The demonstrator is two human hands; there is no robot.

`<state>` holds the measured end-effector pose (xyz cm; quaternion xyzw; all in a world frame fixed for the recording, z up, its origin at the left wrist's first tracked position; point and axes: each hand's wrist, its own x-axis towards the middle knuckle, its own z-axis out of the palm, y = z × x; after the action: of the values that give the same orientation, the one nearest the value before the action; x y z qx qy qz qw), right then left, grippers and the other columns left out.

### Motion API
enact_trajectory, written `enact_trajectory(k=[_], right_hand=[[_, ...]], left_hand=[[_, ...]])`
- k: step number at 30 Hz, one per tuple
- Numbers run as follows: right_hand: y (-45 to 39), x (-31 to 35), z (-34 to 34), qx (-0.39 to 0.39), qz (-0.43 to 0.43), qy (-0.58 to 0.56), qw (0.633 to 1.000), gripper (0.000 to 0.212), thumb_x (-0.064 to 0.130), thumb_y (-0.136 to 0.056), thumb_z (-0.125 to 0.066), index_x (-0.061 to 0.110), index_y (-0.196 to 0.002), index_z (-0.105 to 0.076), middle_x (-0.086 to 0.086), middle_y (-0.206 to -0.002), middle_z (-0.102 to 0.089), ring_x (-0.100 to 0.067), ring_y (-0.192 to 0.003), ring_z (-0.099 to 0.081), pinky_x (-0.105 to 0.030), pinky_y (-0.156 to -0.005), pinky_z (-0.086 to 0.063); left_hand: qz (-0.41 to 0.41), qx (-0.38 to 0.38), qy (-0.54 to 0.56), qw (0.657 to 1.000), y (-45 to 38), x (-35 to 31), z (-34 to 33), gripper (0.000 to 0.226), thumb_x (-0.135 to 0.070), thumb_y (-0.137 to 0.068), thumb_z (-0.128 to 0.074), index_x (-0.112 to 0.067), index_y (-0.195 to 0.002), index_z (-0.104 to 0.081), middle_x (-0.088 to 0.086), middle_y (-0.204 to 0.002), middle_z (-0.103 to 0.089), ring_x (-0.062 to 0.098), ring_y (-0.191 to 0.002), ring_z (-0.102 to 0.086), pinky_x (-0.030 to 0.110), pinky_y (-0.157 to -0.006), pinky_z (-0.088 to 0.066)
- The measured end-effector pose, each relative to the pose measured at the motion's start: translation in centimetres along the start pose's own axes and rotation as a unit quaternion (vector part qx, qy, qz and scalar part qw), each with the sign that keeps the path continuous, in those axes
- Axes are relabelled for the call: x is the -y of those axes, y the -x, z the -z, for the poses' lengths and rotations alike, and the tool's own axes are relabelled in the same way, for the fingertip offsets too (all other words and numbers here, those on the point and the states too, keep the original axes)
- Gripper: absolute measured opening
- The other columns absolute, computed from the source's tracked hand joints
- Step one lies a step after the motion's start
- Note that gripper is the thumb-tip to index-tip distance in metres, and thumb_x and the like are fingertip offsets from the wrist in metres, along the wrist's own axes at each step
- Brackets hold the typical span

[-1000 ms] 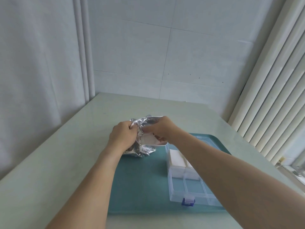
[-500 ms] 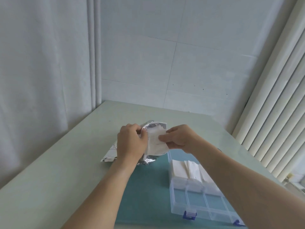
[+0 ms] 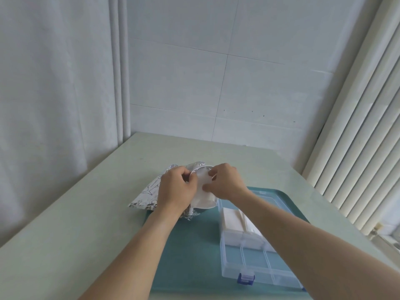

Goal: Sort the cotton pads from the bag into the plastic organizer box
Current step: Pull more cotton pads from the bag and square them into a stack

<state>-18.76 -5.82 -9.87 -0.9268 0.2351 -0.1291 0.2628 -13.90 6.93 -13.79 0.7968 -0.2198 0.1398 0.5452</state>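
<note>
A crinkled silver foil bag (image 3: pixel 149 194) with blue drawings lies at the far left edge of the teal mat. My left hand (image 3: pixel 176 189) grips the bag's open mouth. My right hand (image 3: pixel 225 182) pinches a white cotton pad (image 3: pixel 203 197) that sticks out of the bag's opening. The clear plastic organizer box (image 3: pixel 249 263) with blue latches stands open on the mat to the right, partly under my right forearm. White cotton pads (image 3: pixel 234 221) fill its far compartments; the near compartments look empty.
The teal mat (image 3: pixel 190 256) lies on a pale green table (image 3: pixel 75 245) set in a corner. A white curtain hangs on the left, a tiled wall at the back, vertical blinds (image 3: pixel 357 137) on the right.
The bag has been turned so its mouth faces me and its printed side lies flat on the left. A white pad has come partly out of the bag, pinched by my right hand.
</note>
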Motion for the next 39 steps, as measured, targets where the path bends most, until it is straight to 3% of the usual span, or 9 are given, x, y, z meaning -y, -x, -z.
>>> enact_trajectory(k=[4, 7, 10, 14, 18, 27, 31, 34, 39], right_hand=[[-0.4, 0.3, -0.2, 0.039, -0.006, -0.048, 0.998, 0.023, 0.011, -0.080, -0.073, 0.006, -0.102, -0.072, -0.005, -0.093, -0.064, -0.023, -0.083, -0.058, -0.027, -0.066, -0.048], [-0.9, 0.3, -0.1, 0.023, -0.026, -0.077, 0.996, 0.026, 0.012, -0.079, -0.073, -0.006, -0.099, -0.070, -0.020, -0.092, -0.067, -0.029, -0.077, -0.056, -0.034, -0.065, -0.048], [-1.2, 0.1, 0.8, 0.035, -0.078, -0.155, 0.984, 0.017, 0.012, -0.081, -0.069, -0.004, -0.088, -0.067, -0.013, -0.074, -0.055, -0.022, -0.063, -0.046, -0.025, -0.056, -0.043], [-0.7, -0.4, 2.6, 0.077, -0.123, -0.312, 0.939, 0.018, 0.005, -0.086, -0.070, -0.004, -0.102, -0.070, -0.013, -0.088, -0.067, -0.028, -0.072, -0.066, -0.035, -0.071, -0.062], [0.4, -2.0, 4.7, 0.074, -0.128, -0.333, 0.931, 0.014, 0.002, -0.083, -0.071, -0.005, -0.095, -0.071, -0.014, -0.081, -0.069, -0.026, -0.056, -0.065, -0.028, -0.057, -0.057], [1.5, -6.7, 8.6, 0.046, -0.113, -0.416, 0.901, 0.006, -0.001, -0.082, -0.069, -0.003, -0.087, -0.071, -0.015, -0.085, -0.063, -0.025, -0.062, -0.061, -0.026, -0.051, -0.052], [1.7, -8.6, 9.4, 0.039, -0.115, -0.377, 0.918, 0.009, 0.003, -0.080, -0.067, -0.002, -0.087, -0.071, -0.013, -0.081, -0.063, -0.026, -0.062, -0.057, -0.027, -0.049, -0.047], [1.5, -9.6, 9.8, 0.040, -0.114, -0.343, 0.932, 0.005, 0.004, -0.081, -0.066, 0.000, -0.081, -0.070, -0.009, -0.070, -0.062, -0.023, -0.055, -0.052, -0.028, -0.049, -0.044], [0.1, -10.7, 10.0, 0.076, -0.115, -0.278, 0.951, 0.007, 0.009, -0.078, -0.065, 0.002, -0.079, -0.068, -0.010, -0.069, -0.059, -0.026, -0.060, -0.049, -0.028, -0.050, -0.044]], left_hand=[[0.010, 0.005, 0.004, 1.000, 0.1, 0.1, 0.0, 0.026, -0.021, -0.089, -0.064, -0.014, -0.064, -0.059, -0.007, -0.059, -0.057, 0.004, -0.057, -0.049, 0.012, -0.050, -0.035], [0.016, -0.002, 0.003, 1.000, -0.1, 0.2, 0.0, 0.026, -0.022, -0.090, -0.062, -0.011, -0.067, -0.061, -0.006, -0.060, -0.057, 0.006, -0.058, -0.049, 0.013, -0.050, -0.035], [0.019, -0.014, 0.005, 1.000, -0.2, 0.2, 0.0, 0.027, -0.022, -0.090, -0.062, -0.009, -0.066, -0.060, -0.003, -0.060, -0.057, 0.010, -0.058, -0.048, 0.014, -0.051, -0.034], [0.023, -0.027, 0.002, 0.999, -0.2, 0.3, 0.1, 0.027, -0.021, -0.090, -0.060, -0.006, -0.068, -0.061, 0.003, -0.062, -0.059, 0.020, -0.064, -0.051, 0.017, -0.053, -0.035], [0.019, -0.034, -0.004, 0.999, -0.2, 0.2, 0.0, 0.023, -0.020, -0.091, -0.060, -0.010, -0.070, -0.061, -0.006, -0.064, -0.058, 0.017, -0.065, -0.052, 0.021, -0.054, -0.036], [-0.101, 0.014, -0.018, 0.995, 0.6, -0.4, -0.4, 0.028, -0.037, -0.085, -0.061, -0.018, -0.106, -0.062, -0.006, -0.107, -0.062, 0.015, -0.105, -0.052, 0.033, -0.092, -0.044], [-0.210, 0.185, -0.103, 0.955, 1.5, -2.6, 0.0, 0.052, -0.021, -0.076, -0.054, -0.024, -0.127, -0.060, -0.012, -0.130, -0.053, 0.011, -0.129, -0.034, 0.041, -0.113, -0.030], [-0.100, 0.362, -0.231, 0.897, 2.8, -4.2, 0.0, 0.084, -0.008, -0.078, -0.055, -0.042, -0.150, -0.029, -0.014, -0.161, -0.006, 0.016, -0.149, -0.001, 0.038, -0.120, -0.014], [-0.126, 0.399, -0.385, 0.823, 1.8, -5.9, -1.0, 0.084, -0.007, -0.086, -0.057, -0.041, -0.153, -0.020, -0.007, -0.164, 0.000, 0.018, -0.149, 0.020, 0.036, -0.119, 0.007]])
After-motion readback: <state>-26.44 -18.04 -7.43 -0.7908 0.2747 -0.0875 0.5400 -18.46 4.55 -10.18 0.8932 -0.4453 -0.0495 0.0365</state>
